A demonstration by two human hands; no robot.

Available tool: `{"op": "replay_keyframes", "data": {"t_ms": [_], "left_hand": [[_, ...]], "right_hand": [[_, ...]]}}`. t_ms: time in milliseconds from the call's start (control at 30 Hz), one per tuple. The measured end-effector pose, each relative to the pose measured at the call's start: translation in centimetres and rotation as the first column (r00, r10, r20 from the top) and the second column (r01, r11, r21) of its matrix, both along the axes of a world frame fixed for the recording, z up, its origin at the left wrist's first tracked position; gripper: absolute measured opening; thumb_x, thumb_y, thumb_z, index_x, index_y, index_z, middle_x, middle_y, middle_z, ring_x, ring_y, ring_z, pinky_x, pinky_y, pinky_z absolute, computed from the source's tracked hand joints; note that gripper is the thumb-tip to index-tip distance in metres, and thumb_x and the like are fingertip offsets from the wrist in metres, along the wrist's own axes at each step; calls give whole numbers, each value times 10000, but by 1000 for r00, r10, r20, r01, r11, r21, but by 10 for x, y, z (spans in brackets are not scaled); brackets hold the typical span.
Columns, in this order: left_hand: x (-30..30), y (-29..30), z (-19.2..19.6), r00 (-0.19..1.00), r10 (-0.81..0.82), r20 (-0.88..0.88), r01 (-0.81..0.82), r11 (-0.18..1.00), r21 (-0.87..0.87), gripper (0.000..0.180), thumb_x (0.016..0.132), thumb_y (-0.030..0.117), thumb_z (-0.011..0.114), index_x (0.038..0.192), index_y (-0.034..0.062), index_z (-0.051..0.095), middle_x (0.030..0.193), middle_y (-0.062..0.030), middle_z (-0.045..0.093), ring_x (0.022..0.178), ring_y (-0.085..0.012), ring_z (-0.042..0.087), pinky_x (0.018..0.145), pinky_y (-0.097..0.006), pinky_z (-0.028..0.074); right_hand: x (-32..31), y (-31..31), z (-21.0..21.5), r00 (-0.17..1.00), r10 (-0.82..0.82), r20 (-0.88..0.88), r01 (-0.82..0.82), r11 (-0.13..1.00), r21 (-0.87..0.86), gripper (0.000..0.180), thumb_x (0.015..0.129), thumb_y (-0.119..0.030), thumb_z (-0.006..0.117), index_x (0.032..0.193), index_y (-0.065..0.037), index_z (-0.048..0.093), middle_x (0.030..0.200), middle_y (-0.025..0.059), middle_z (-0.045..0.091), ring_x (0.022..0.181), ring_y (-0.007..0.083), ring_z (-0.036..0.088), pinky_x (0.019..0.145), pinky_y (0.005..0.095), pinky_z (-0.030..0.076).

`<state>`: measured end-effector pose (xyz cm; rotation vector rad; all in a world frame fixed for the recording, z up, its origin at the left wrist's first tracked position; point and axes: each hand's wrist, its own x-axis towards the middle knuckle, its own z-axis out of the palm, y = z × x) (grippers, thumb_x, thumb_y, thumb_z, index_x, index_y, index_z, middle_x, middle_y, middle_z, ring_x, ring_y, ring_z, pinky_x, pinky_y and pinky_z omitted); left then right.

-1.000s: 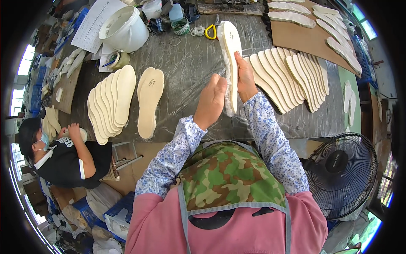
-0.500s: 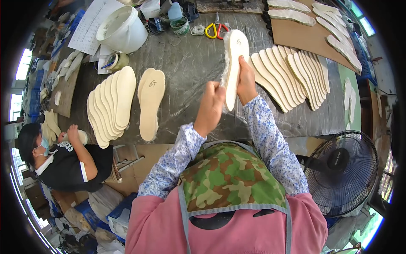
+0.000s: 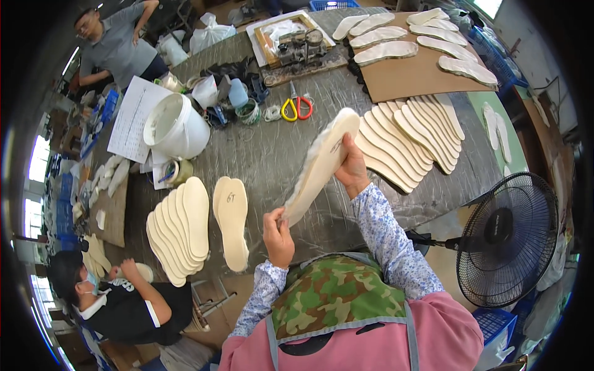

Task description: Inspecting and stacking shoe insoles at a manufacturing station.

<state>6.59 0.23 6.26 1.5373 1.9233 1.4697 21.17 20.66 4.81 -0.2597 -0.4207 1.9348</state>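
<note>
Fleecy insole (image 3: pixel 321 168), left grip (image 3: pixel 278 239) pinching its heel (image 3: pixel 297 207), right grip (image 3: pixel 354 168) clasping its forefoot edge (image 3: pixel 345 135)

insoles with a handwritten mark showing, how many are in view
2: one marked insole held by the left hand and right hand; a second marked insole on the table, just right of the left fanned stack. Others may be hidden by overlaps.

A fleece-edged cream insole (image 3: pixel 322 166) is held slanting, its dark-marked broad end toward one o'clock, heel toward seven.
</note>
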Motion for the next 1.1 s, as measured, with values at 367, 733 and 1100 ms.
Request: {"op": "replay_keyframes", "data": {"t_ms": [367, 733, 1100], "left_hand": [[-47, -9, -33, 976, 125, 178, -107, 988, -111, 194, 912, 9, 505, 1092, -21, 571, 980, -143, 567, 909, -270, 564, 825, -355, 458], [-85, -117, -34, 284, 212, 935, -95, 977, -193, 209, 995, 94, 430, 1173, 51, 532, 974, -53, 606, 782, -90, 540, 671, -230, 415], [-147, -163, -15, -174, 113, 978, -21, 993, -118, 318, 1033, 266, 400, 1213, 31, 515, 957, -115, 611, 541, -95, 448, 455, -214, 333]], "right_hand": [[-13, -16, 6, 979, 140, 145, -162, 975, 153, 294, 876, -190, 700, 1141, -75, 645, 1081, 30, 679, 1029, 174, 629, 938, 368, 476], [-83, -23, 0, 629, 287, 722, -530, 838, 128, 621, 796, -124, 574, 1396, -28, 450, 1362, 144, 541, 1099, 188, 578, 804, 263, 474], [-189, -19, 3, 406, 404, 819, -808, 578, 115, 322, 875, -150, 679, 1169, -58, 588, 864, -21, 624, 703, 57, 551, 663, 196, 462]]}}
